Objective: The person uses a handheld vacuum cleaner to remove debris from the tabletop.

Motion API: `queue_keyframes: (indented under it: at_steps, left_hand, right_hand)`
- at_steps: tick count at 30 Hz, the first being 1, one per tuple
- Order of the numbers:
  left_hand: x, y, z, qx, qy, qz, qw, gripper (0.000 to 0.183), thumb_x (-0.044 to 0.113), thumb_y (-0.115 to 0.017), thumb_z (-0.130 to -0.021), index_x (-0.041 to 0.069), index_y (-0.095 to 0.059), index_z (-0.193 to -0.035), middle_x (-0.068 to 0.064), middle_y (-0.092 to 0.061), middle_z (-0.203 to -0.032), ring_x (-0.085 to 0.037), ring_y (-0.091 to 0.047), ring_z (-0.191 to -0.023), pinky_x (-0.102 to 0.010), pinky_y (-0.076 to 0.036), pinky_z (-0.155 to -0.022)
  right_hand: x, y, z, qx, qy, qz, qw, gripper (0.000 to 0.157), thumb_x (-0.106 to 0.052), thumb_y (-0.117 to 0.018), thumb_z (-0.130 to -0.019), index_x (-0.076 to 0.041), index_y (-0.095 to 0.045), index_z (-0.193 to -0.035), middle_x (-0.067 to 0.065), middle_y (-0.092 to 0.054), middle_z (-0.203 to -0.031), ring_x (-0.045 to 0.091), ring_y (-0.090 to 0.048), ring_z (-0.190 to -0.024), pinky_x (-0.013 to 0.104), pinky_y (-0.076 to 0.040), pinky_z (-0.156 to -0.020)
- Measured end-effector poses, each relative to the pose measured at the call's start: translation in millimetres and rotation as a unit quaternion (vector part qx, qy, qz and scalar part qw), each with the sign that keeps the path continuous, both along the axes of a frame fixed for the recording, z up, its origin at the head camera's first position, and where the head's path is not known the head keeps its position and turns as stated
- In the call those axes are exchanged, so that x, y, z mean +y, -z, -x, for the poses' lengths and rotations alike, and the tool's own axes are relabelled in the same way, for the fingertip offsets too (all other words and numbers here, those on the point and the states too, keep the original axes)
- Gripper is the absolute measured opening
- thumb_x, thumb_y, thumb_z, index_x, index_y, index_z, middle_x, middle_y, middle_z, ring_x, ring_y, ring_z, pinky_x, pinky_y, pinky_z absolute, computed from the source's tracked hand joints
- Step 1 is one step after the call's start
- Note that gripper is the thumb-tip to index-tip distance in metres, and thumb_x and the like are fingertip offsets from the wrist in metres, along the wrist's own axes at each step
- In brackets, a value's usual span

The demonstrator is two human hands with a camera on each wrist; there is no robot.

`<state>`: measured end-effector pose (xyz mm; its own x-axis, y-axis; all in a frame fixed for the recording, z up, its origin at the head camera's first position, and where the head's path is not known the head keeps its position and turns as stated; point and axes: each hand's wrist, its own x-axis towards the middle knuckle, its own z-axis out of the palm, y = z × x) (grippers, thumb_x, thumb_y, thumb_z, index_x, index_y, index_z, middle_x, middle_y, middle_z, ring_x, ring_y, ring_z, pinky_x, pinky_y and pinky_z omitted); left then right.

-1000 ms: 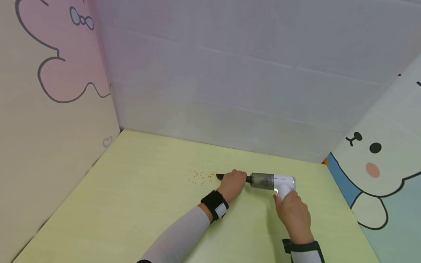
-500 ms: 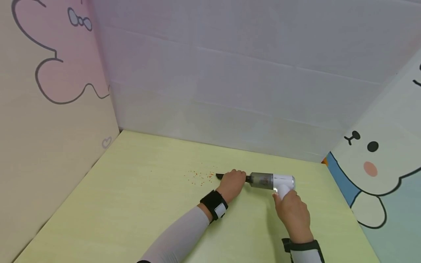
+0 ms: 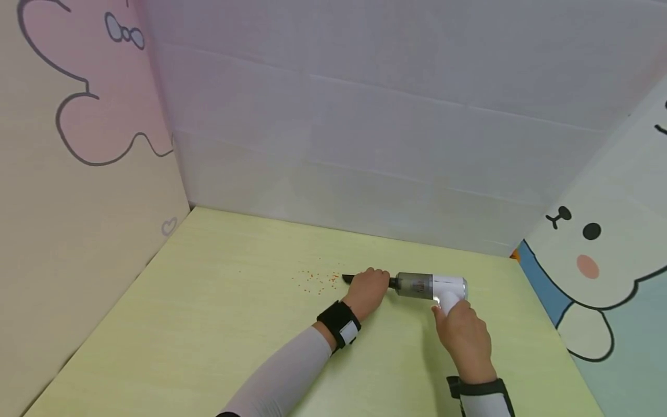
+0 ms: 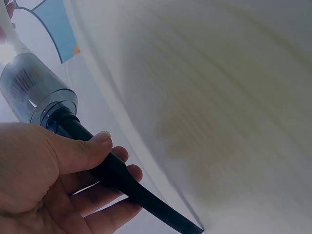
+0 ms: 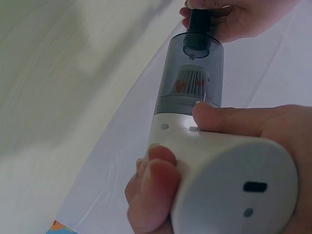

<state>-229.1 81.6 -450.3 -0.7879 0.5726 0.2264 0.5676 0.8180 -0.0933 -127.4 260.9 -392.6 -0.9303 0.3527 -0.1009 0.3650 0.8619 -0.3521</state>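
My right hand point(image 3: 465, 341) grips the handle of a white handheld vacuum cleaner point(image 3: 449, 285), its thumb along the body beside a small lit spot in the right wrist view. The clear grey dust cup point(image 5: 195, 73) shows a pleated filter with orange bits around it. Around the black crevice nozzle point(image 4: 114, 170) curl the thumb and fingers of my left hand point(image 3: 367, 292). The nozzle's slanted tip pokes out left of that hand, low over the table point(image 3: 208, 324). Right at the tip begins a scatter of small orange crumbs point(image 3: 320, 279).
A pale back wall point(image 3: 333, 145) rises behind the table. Side panels with cartoon drawings stand at left point(image 3: 104, 231) and right point(image 3: 615, 278). Black straps circle both wrists.
Hands, vacuum cleaner and crumbs hold nearly the same places. The head view has shifted very slightly.
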Motion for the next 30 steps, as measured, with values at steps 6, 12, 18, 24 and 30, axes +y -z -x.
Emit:
queue_keyframes:
  at_steps: [6, 12, 18, 24, 30]
  left_hand:
    - [-1.1, -3.7, -0.6, -0.009, 0.003, -0.006, 0.9999, 0.011, 0.017, -0.064, -0.101, 0.013, -0.070, -0.109, 0.001, -0.072, -0.098, -0.014, -0.066, -0.085, -0.023, -0.056, -0.064]
    - [1.0, -2.2, 2.1, -0.005, -0.002, -0.006, 1.0000, 0.010, 0.017, -0.065, -0.101, 0.014, -0.071, -0.108, 0.002, -0.071, -0.096, -0.014, -0.066, -0.084, -0.023, -0.056, -0.062]
    - [3.3, 1.0, 5.1, -0.009, -0.001, -0.011, 0.9999, 0.010, 0.016, -0.064, -0.101, 0.013, -0.071, -0.109, 0.001, -0.072, -0.097, -0.015, -0.066, -0.085, -0.024, -0.056, -0.064]
    - [4.0, 2.1, 6.5, -0.008, -0.002, -0.012, 0.9999, 0.010, 0.015, -0.064, -0.101, 0.013, -0.071, -0.108, 0.000, -0.072, -0.096, -0.015, -0.066, -0.085, -0.024, -0.057, -0.064]
    - [4.6, 4.4, 6.5, 0.007, -0.008, -0.002, 0.9999, 0.011, 0.017, -0.064, -0.101, 0.015, -0.071, -0.109, 0.002, -0.072, -0.096, -0.014, -0.066, -0.085, -0.023, -0.056, -0.063]
  right_hand:
    - [0.6, -0.5, 1.3, 0.004, -0.003, -0.001, 1.000, 0.055, -0.034, -0.061, -0.100, 0.018, -0.045, -0.102, 0.026, -0.055, -0.080, 0.033, -0.058, -0.063, 0.039, -0.047, -0.047]
    - [1.1, -0.7, 2.1, 0.011, -0.006, -0.007, 1.000, 0.054, -0.033, -0.062, -0.099, 0.018, -0.045, -0.101, 0.027, -0.055, -0.080, 0.034, -0.059, -0.063, 0.041, -0.048, -0.047]
    - [1.9, -1.5, 2.1, 0.019, -0.008, -0.006, 1.000, 0.052, -0.032, -0.063, -0.099, 0.017, -0.046, -0.098, 0.026, -0.055, -0.078, 0.034, -0.058, -0.061, 0.041, -0.047, -0.047]
    - [2.5, -1.3, 3.1, 0.014, -0.008, 0.000, 1.000, 0.052, -0.032, -0.062, -0.100, 0.017, -0.046, -0.100, 0.025, -0.054, -0.078, 0.033, -0.057, -0.062, 0.040, -0.046, -0.047]
    - [3.4, 0.0, 3.9, 0.015, -0.010, -0.003, 1.000, 0.053, -0.032, -0.062, -0.099, 0.018, -0.046, -0.100, 0.026, -0.055, -0.078, 0.033, -0.058, -0.062, 0.040, -0.046, -0.047]
